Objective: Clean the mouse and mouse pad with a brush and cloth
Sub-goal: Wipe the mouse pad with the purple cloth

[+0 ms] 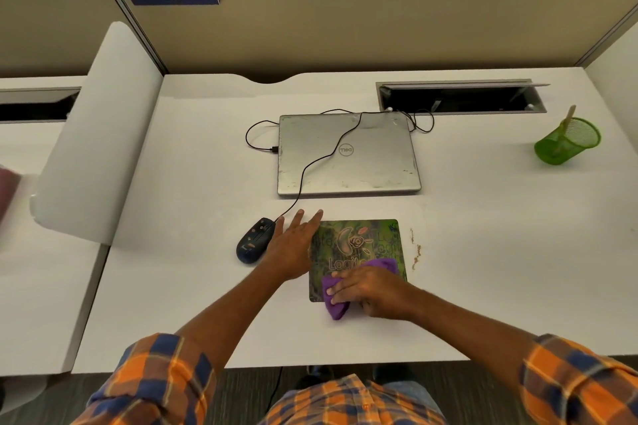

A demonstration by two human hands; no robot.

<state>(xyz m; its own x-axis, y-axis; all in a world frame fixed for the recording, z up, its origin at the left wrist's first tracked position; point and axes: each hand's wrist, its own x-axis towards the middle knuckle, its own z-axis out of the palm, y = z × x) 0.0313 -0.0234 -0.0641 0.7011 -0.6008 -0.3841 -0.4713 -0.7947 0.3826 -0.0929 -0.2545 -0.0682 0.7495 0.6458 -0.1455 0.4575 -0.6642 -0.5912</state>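
Observation:
A green patterned mouse pad [359, 245] lies on the white desk in front of a closed laptop. My right hand [369, 291] presses a purple cloth [335, 307] onto the pad's near part, fingers over the cloth. My left hand [293, 245] lies flat with fingers spread on the pad's left edge and holds nothing. A dark blue wired mouse [254, 241] sits just left of that hand, off the pad. The brush handle [568, 115] sticks up out of a green mesh cup [568, 141] at the far right.
A silver laptop [348, 155] lies shut behind the pad, with the mouse cable [303, 176] running across its lid. Brown crumbs [416, 252] lie on the desk right of the pad. A cable tray opening [459, 98] is at the back right. A white divider [96, 128] stands at left.

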